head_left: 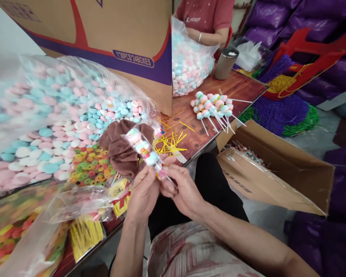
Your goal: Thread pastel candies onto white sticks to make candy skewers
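A marshmallow skewer in a clear printed wrapper (pixel 144 148) is held up between my two hands, its stick end toward me. My left hand (pixel 145 188) pinches the wrapper's lower left edge. On the other side my right hand (pixel 180 182) has its fingers closed round the gathered bottom of the wrapper and the stick. Yellow twist ties (pixel 171 144) lie scattered on the table just beyond my hands. A brown cloth (pixel 118 148) is bunched to the left of the skewer. Unwrapped marshmallow skewers (pixel 212 104) are piled near the table's right edge.
Loose marshmallows (pixel 54 154) spill from a large plastic bag at left, beside ring gummies (pixel 92 165). A tall cardboard box (pixel 103 38) stands behind. An open carton (pixel 276 173) with skewers sits low at right. Across the table, another person (pixel 207 23) is beside a marshmallow bag (pixel 190 65).
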`<action>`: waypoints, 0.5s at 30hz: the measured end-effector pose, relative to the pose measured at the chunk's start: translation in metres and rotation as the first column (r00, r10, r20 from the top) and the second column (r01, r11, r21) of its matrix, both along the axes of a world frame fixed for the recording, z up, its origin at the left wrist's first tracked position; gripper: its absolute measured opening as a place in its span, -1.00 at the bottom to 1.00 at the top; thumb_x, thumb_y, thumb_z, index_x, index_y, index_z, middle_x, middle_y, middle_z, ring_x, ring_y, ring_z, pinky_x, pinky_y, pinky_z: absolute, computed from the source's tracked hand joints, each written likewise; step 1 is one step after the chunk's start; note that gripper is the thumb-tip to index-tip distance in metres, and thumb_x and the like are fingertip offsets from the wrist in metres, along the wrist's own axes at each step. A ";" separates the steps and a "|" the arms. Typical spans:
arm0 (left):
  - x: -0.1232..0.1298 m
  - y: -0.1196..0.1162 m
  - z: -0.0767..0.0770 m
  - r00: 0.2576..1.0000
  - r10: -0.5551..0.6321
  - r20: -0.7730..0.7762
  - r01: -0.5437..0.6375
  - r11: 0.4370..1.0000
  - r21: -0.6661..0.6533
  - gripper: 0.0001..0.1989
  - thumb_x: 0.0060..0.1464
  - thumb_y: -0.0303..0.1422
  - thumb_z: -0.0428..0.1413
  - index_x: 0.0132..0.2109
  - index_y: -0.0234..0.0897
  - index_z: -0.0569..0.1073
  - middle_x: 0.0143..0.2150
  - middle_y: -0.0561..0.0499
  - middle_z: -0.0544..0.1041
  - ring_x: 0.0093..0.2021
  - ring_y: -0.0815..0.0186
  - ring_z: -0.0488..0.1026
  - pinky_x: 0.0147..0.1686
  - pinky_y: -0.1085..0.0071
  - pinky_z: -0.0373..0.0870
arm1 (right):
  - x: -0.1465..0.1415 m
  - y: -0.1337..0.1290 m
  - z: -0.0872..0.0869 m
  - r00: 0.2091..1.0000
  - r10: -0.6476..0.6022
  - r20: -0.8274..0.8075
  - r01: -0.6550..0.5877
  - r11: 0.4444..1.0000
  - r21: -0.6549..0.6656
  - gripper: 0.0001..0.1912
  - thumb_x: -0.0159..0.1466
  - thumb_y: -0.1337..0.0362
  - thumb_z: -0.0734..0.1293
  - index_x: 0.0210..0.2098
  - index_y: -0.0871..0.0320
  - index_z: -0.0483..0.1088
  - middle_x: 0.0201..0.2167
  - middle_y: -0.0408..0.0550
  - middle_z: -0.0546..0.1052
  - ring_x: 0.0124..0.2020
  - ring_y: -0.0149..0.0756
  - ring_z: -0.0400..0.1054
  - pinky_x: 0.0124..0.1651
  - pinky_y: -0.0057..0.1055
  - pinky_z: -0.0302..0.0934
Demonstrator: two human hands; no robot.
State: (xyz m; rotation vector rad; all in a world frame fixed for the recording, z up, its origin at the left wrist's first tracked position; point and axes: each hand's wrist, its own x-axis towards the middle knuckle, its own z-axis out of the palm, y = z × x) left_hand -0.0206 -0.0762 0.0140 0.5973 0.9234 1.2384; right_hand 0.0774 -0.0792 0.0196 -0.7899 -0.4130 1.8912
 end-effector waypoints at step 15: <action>-0.002 0.010 -0.009 0.975 0.192 -0.112 -0.175 0.974 0.143 -0.81 0.09 -0.28 0.26 -0.32 -0.31 0.47 -0.52 0.10 0.23 -0.52 0.50 0.10 -0.56 0.57 0.10 | 0.052 0.035 -0.019 -0.101 -0.470 0.877 -0.648 0.700 0.300 -0.76 0.37 0.39 0.20 -0.33 0.17 0.48 -0.32 0.01 0.52 -0.32 -0.31 0.34 -0.36 -0.43 0.06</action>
